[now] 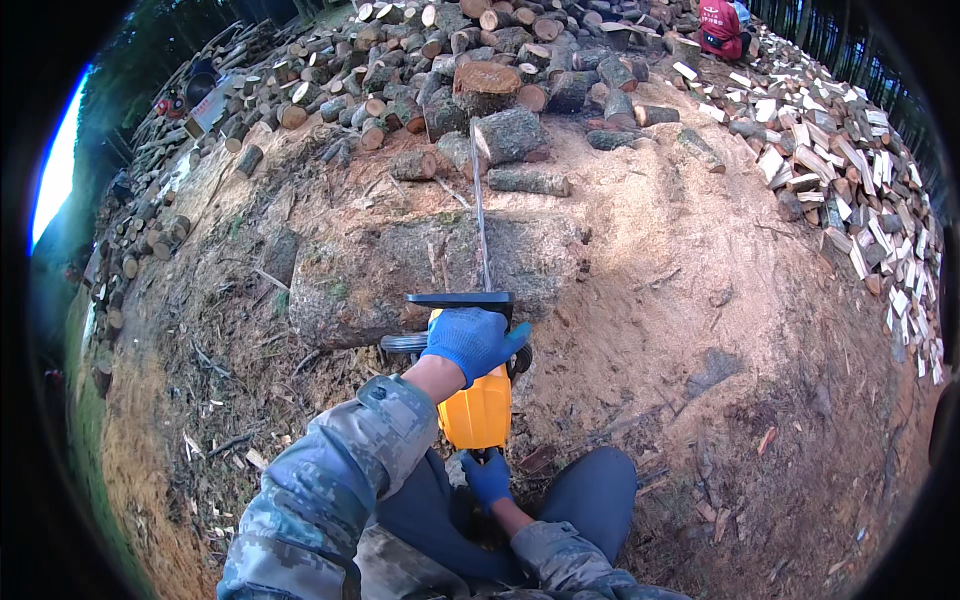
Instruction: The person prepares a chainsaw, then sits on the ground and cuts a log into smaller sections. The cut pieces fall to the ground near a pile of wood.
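A yellow chainsaw (pixel 474 408) with a black hand guard points away from me, its long bar (pixel 481 230) reaching over a thick bark-covered log (pixel 360 275) lying crosswise; whether the chain touches the wood I cannot tell. My left hand (pixel 470 342), in a blue glove, is closed on the front handle, just behind the guard. My right hand (pixel 487 476), also blue-gloved, is closed on the rear handle between my knees, its fingers partly hidden by the saw body.
Cut rounds (pixel 487 82) are piled beyond the log, smaller branch pieces (pixel 528 182) lying nearer. Split firewood (pixel 868 190) is heaped along the right. A person in red (pixel 720 32) is at the upper right. Sawdust (pixel 680 280) and wood chips cover the ground.
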The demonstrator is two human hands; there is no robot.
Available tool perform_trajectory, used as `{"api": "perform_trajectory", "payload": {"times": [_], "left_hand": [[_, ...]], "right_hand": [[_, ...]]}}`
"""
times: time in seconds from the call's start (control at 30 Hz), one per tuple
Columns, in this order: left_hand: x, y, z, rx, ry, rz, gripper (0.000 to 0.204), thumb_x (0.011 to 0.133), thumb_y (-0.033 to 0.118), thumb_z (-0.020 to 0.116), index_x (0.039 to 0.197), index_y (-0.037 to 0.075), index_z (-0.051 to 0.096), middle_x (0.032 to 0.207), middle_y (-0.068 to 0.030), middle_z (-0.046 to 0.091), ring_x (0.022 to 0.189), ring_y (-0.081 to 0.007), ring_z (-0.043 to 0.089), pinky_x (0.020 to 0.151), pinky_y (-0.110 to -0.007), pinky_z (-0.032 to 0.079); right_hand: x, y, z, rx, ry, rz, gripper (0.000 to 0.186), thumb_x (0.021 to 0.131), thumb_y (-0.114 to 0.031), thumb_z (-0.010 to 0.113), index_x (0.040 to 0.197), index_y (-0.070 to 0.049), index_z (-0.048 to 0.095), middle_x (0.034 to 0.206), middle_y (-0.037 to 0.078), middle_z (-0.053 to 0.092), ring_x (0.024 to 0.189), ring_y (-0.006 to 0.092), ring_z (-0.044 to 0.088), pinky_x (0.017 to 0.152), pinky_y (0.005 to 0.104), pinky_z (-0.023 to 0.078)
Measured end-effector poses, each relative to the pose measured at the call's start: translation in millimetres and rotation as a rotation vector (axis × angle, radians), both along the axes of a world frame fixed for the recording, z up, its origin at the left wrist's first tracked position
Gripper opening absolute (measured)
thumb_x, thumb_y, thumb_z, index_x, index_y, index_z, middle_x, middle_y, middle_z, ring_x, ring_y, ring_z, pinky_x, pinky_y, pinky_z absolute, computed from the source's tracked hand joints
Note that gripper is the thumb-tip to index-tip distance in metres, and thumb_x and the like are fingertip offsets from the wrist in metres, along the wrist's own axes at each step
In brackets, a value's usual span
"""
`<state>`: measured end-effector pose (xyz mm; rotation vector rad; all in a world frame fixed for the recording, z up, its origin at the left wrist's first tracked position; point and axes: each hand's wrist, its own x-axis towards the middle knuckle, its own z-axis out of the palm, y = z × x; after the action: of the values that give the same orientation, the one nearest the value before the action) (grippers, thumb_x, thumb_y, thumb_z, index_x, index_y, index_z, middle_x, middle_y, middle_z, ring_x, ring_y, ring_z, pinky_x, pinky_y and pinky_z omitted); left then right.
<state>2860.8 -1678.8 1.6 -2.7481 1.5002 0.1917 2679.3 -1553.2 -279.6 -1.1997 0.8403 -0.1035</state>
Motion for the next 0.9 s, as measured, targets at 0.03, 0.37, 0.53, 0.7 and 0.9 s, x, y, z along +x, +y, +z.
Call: {"api": "perform_trajectory", "payload": {"times": [0.03, 0.37, 0.53, 0.7, 0.9], "left_hand": [[1, 0, -3, -0.022, -0.007, 0.0, 0.062, 0.101, 0.058, 0.055, 0.077, 0.004, 0.076, 0.067, -0.0183, 0.069, 0.062, -0.0366, 0.07, 0.059, -0.05, 0.057], [-1, -4, 3, 0.006, 0.016, -0.004, 0.061, 0.101, 0.058, 0.053, 0.08, 0.007, 0.078, 0.07, -0.0188, 0.071, 0.063, -0.0379, 0.069, 0.061, -0.051, 0.056], [0, -6, 3, -0.004, -0.003, -0.014, 0.06, 0.101, 0.057, 0.054, 0.08, 0.005, 0.077, 0.069, -0.0186, 0.07, 0.063, -0.0376, 0.069, 0.06, -0.051, 0.056], [-1, -1, -3, -0.004, 0.033, -0.001, 0.059, 0.101, 0.056, 0.055, 0.08, 0.005, 0.077, 0.069, -0.0183, 0.07, 0.062, -0.0367, 0.069, 0.061, -0.05, 0.056], [-13, 0, -9, -0.061, 0.078, -0.003, 0.061, 0.101, 0.054, 0.056, 0.076, 0.002, 0.074, 0.067, -0.0197, 0.068, 0.06, -0.0371, 0.068, 0.06, -0.05, 0.055]], "right_hand": [[-1, 2, -2, 0.014, -0.005, -0.005, 0.028, 0.096, -0.019, 0.075, 0.117, -0.003, 0.065, 0.084, 0.003, 0.068, 0.063, 0.0092, 0.06, 0.056, 0.0283, 0.048], [-7, -4, -20, 0.056, 0.044, 0.062, 0.049, 0.088, -0.035, 0.08, 0.124, -0.004, 0.069, 0.111, 0.015, 0.077, 0.103, 0.0296, 0.075, 0.089, 0.0412, 0.057], [-4, -6, -14, 0.033, 0.062, 0.031, 0.05, 0.088, -0.035, 0.08, 0.124, -0.003, 0.069, 0.11, 0.016, 0.077, 0.102, 0.0303, 0.075, 0.088, 0.0413, 0.057], [-1, -3, -22, 0.034, 0.026, 0.021, 0.049, 0.087, -0.033, 0.081, 0.121, 0.0, 0.07, 0.109, 0.019, 0.077, 0.101, 0.0309, 0.075, 0.089, 0.0418, 0.057], [0, -2, -45, 0.041, -0.12, -0.115, 0.046, 0.087, -0.02, 0.082, 0.125, 0.002, 0.068, 0.112, 0.018, 0.077, 0.104, 0.0259, 0.074, 0.091, 0.0396, 0.056]]}}
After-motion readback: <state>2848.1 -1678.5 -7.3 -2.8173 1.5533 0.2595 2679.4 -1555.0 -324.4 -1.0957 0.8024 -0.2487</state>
